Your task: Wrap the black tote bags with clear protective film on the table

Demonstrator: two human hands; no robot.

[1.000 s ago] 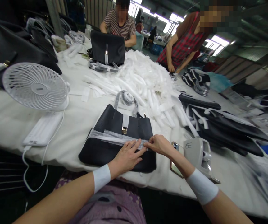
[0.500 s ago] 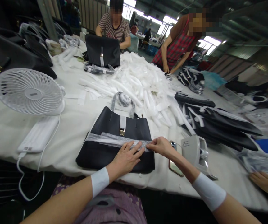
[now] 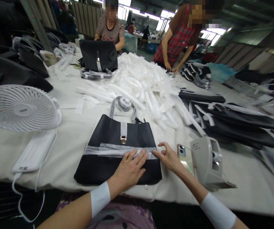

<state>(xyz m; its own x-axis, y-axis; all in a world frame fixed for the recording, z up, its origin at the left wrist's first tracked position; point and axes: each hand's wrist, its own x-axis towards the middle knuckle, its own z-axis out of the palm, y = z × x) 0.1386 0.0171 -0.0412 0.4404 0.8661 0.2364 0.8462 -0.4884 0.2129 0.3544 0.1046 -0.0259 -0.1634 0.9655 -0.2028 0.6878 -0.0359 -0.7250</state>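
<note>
- The black leather tote bag (image 3: 96, 170) lies flat near the front edge of the cloth-covered worktop (image 3: 251, 181), its strap (image 3: 114, 108) folded toward the far side.
- The left hand (image 3: 130, 168) is open and flat, fingers spread, pressing on the clear plastic film (image 3: 113, 150) banded across the bag's front; it grips nothing.
- The right hand (image 3: 167, 158) is half open, fingers curved, touching the film's right end; no firm pinch shows.
- The bag looks light and soft, apt to flex, and the film thin and slippery; the flat lower panel seems the steadiest place to hold.
- A phone (image 3: 185, 159) lies just right of the right hand, beside a grey plastic casing (image 3: 204, 162).
</note>
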